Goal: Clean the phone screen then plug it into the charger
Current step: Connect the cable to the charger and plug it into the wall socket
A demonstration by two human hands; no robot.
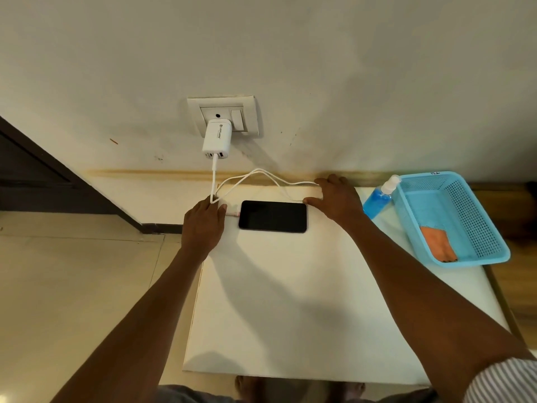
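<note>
- Head view: the phone [272, 216] lies flat, screen up and dark, lengthwise across the far part of the white table [290, 301], well clear of the table's left edge but close to the far one.
- The white cable [261, 174] is plugged into the phone's left end. From there it loops up along the wall edge and runs into the charger [216, 139], which sits in the wall socket [223, 116] above the table.
- The left hand [203, 225] is right at the phone's left end, fingers curled by the connector. Looks like it's pinching the plug, but the fingertips are hidden, so I honestly can't tell.
- The right hand [338, 200] is spread out and relaxed, thumb tip touching the phone's far right corner, fingers reaching to the table's back edge, where the cable loop passes under them. It isn't gripping anything.
- Lots of bare table in front of the phone, all the way to the near edge. Behind it there's only a thin strip before the wall, and the cable slack takes that up.
- On the right side, the blue spray bottle [377, 197] leans against the blue basket [476, 245], just beside the right wrist. The basket hangs a bit over the table's right edge.
- An orange cloth [437, 242] lies folded inside the basket, near its front end.
</note>
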